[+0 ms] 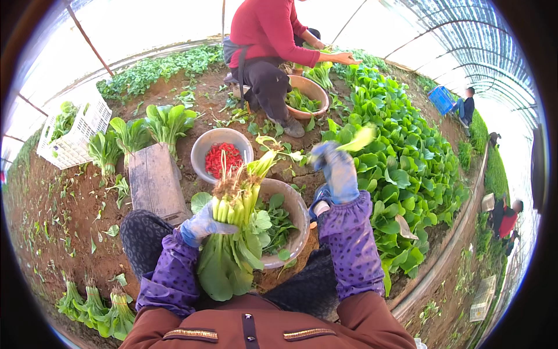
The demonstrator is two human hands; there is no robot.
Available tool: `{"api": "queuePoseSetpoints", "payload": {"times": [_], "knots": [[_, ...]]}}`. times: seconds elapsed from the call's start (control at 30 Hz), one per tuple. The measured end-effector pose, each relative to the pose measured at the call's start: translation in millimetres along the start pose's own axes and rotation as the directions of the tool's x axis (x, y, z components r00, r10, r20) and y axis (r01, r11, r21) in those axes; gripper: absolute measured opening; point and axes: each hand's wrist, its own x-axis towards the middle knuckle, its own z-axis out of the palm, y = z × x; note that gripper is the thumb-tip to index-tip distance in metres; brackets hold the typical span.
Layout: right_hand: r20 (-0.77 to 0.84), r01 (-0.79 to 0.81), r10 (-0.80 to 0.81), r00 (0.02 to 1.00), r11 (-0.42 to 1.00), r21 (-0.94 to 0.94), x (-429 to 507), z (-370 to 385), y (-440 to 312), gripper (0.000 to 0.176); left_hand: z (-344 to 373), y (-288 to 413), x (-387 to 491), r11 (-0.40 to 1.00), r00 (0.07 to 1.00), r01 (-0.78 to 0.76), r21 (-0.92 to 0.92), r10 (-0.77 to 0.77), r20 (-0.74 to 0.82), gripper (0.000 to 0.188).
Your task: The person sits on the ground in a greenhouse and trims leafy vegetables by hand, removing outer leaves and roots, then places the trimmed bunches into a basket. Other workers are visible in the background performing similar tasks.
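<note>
My left hand (205,224), in a pale blue glove, grips a bunch of leafy greens (226,261) with roots up and leaves down. To the right, my right hand (333,168), in a blue glove and slightly blurred, has a yellow-green leaf (359,138) at its fingers; whether the fingers are closed on it is unclear. Beyond the bunch is a grey basin of red ties (223,159). A second basin (301,209), just right of the bunch, contains loose green leaves (277,227).
A wooden box (157,181) stands left, beside upright bundles of greens (168,124) and a white crate (72,152). Tied bundles (115,314) lie lower left. A person in red (274,35) sits ahead near a basin (320,96). Growing greens (401,161) fill the right.
</note>
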Motion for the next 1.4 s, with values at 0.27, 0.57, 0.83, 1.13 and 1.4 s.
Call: {"api": "queuePoseSetpoints", "payload": {"times": [0.27, 0.57, 0.83, 1.13, 1.4], "knots": [[0.185, 0.124, 0.090, 0.979, 0.461, -0.879, -19.4, 17.3, -10.2, 0.098, 16.9, 0.3, 10.0, 0.985, 0.997, -0.064, 0.162, 0.071, -0.036, 0.085], [0.023, -0.059, 0.079, 0.997, 0.878, -0.474, 6.4, 31.2, 5.2, 0.014, 19.2, -0.2, 15.7, 0.879, 0.988, -0.138, 0.456, 0.152, 0.007, 0.092], [-0.217, 0.051, 0.031, 0.976, 0.931, 0.361, 13.3, -5.0, 22.7, 0.011, 26.5, 9.4, 15.2, 0.831, 0.947, -0.289, 0.475, 0.320, 0.016, 0.077], [-0.101, -0.240, 0.220, 0.970, 0.922, -0.302, -22.5, -22.3, 20.2, 0.040, 27.1, 16.1, 19.3, 0.671, 0.930, -0.293, 0.681, 0.364, 0.040, 0.078], [-0.093, -0.090, 0.099, 0.991, 0.991, 0.096, -9.9, 0.2, -11.2, 0.019, 34.1, 19.1, 17.7, 0.638, 0.944, -0.252, 0.728, 0.327, 0.041, 0.082]]}}
